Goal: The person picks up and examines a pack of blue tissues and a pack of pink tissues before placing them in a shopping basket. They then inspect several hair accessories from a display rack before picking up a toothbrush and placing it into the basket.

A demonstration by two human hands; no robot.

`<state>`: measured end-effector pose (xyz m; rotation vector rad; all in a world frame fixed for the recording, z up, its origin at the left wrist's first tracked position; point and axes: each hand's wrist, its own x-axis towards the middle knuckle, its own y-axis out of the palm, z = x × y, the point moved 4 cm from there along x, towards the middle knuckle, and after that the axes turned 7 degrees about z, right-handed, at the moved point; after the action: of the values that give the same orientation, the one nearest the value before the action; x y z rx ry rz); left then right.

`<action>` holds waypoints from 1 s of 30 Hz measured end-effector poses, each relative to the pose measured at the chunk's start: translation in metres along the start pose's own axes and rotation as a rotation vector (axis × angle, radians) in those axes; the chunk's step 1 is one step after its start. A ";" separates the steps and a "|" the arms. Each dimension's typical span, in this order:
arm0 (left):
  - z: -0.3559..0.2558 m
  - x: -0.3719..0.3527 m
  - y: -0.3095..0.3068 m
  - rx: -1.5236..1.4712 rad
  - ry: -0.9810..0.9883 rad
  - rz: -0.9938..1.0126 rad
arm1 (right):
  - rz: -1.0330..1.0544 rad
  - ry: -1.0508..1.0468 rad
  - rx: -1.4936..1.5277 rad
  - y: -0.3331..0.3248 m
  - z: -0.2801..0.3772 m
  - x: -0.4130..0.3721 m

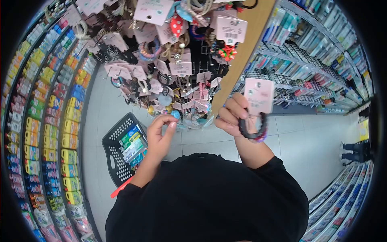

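Observation:
On the right, my right hand grips a dark hair tie with a pink card attached. The card stands upright above the fingers, and the ring of the tie hangs below it. My left hand is raised beside the lower edge of a rack of hair accessories, its fingers curled near a small blue item. Whether the fingertips touch or hold anything there cannot be made out. Many hair ties with pink cards hang on the rack's hooks.
A black basket with packaged goods stands on the floor at left, a red handle beside my forearm. Shelves of bottles line the left side. Shelves of small packages are at upper right. A person stands at far right.

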<state>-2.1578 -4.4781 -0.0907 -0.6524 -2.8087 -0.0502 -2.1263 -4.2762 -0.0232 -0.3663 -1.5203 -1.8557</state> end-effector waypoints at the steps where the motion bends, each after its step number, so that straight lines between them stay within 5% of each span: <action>1: -0.003 0.001 0.002 -0.055 -0.010 0.007 | -0.089 0.039 -0.088 -0.007 0.000 -0.002; 6: -0.010 0.001 0.011 -0.066 -0.007 0.181 | -0.768 0.067 -0.636 -0.028 0.012 -0.013; 13: 0.006 -0.009 0.018 0.005 -0.099 0.217 | -0.846 -0.016 -1.095 -0.045 0.037 -0.018; 30: -0.001 -0.021 -0.001 0.149 -0.126 0.289 | -0.929 -0.132 -1.114 -0.055 0.039 -0.006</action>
<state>-2.1399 -4.4883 -0.0947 -1.0478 -2.7682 0.2606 -2.1667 -4.2341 -0.0575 -0.2696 -0.5383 -3.3906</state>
